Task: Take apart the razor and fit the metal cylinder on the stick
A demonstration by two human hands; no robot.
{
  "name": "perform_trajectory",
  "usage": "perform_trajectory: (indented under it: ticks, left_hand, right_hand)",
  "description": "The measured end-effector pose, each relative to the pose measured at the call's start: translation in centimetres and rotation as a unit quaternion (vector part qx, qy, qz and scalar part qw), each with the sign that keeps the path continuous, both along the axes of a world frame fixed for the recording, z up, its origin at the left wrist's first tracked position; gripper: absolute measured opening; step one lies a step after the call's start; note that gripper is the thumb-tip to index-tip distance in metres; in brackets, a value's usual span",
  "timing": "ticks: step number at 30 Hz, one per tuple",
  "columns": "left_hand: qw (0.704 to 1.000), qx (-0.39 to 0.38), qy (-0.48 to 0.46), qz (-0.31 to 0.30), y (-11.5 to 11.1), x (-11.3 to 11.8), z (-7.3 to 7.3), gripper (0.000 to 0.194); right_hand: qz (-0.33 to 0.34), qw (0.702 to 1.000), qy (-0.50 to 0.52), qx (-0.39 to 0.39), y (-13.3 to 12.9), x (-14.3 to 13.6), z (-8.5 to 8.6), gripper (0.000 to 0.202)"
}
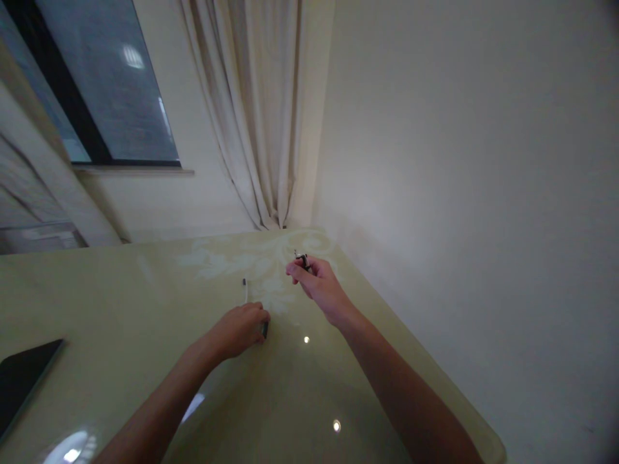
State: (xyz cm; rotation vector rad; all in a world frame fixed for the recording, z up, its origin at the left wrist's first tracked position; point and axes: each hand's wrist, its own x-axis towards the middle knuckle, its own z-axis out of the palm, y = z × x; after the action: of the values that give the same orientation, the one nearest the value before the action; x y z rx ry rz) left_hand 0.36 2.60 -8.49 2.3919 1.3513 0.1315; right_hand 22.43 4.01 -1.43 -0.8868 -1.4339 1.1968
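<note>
Curling round small dark object [264,329], left hand [245,328] sits nearer body, grip closed; object's long axis runs roughly away from body. White cord [246,293] extends just beyond left knuckles, dark tip [244,281] at far end; link to object hidden. Farther out, rightward of left grip, right hand [323,287] pinches small black-and-silver piece [304,261], thin end jutting away past fingertips, apart from cord.

Small black-and-silver piece [304,260], partly covered, dark block [264,330], mostly hidden, white cord [246,293], dark-tipped, on tabletop [145,303]
</note>
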Motion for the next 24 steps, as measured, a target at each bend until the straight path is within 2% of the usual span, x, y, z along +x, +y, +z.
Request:
perform_trajectory:
  ticks: [4, 7, 9, 11, 13, 15, 17, 20, 24]
  left_hand:
    - [0.999, 0.044, 0.000, 0.016, 0.1, 0.0, 0.7, 0.026]
    - [0.983, 0.105, -0.146, 0.033, -0.1, -0.5, 2.7, 0.031]
    - [0.951, 0.109, -0.284, 0.051, -0.6, -0.7, 4.5, 0.036]
    - [0.903, 0.039, -0.423, 0.067, -1.2, -0.6, 5.8, 0.037]
    - [0.827, -0.052, -0.554, 0.080, -1.7, -0.1, 6.5, 0.037]
    - [0.748, -0.124, -0.646, 0.089, -1.9, 0.5, 6.5, 0.041]
    - [0.696, -0.169, -0.691, 0.101, -2.0, 1.0, 6.3, 0.045]
    - [0.669, -0.214, -0.701, 0.124, -2.1, 1.5, 6.3, 0.043]
    - [0.673, -0.267, -0.677, 0.131, -2.6, 1.9, 6.8, 0.040]
  right_hand:
    - [0.001, 1.000, -0.009, 0.002, 0.0, -0.1, -0.1, 0.034]
    - [0.007, 1.000, 0.000, -0.008, -0.2, -0.2, 0.1, 0.034]
    - [0.023, 0.999, 0.015, -0.020, -0.6, -0.3, 0.3, 0.036]
    - [0.044, 0.998, 0.028, -0.031, -1.1, -0.5, 0.7, 0.038]
    - [0.065, 0.997, 0.031, -0.034, -1.7, -0.6, 1.1, 0.039]
    - [0.070, 0.997, 0.030, -0.005, -2.3, -0.7, 1.4, 0.036]
    - [0.050, 0.997, 0.018, 0.054, -2.8, -0.7, 1.6, 0.032]
    - [-0.008, 0.987, -0.036, 0.156, -3.3, -0.3, 1.8, 0.026]
    - [-0.018, 0.956, -0.135, 0.259, -3.5, 0.3, 2.0, 0.023]
